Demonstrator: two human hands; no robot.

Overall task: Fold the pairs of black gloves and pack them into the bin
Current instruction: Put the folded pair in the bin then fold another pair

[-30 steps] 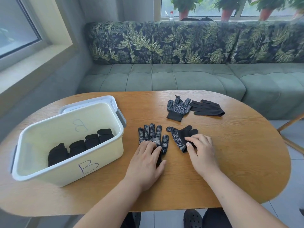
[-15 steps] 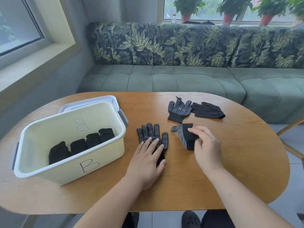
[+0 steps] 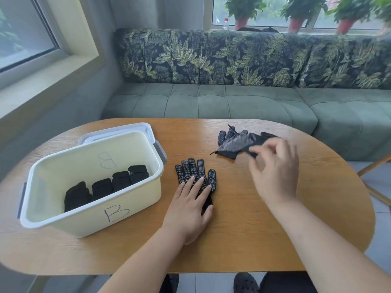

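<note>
A home sitting nook: cushioned bench sofa [image 3: 232, 102], windowsill plants [image 3: 243, 9].

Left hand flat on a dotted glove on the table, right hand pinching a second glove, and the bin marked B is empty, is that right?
Not empty: the head view shows the bin marked B holding a row of folded black gloves. The rest stands: left hand flat on the dotted glove, right hand pinching a second glove.

right grip [image 3: 275, 172] motion-blurred, held glove [image 3: 243, 142] smeared to streaks; far gloves [image 3: 221, 136] partly hidden behind it; left grip [image 3: 190, 210] covers flat glove [image 3: 195, 172] cuff; plants [image 3: 243, 7] cropped by top edge
</note>
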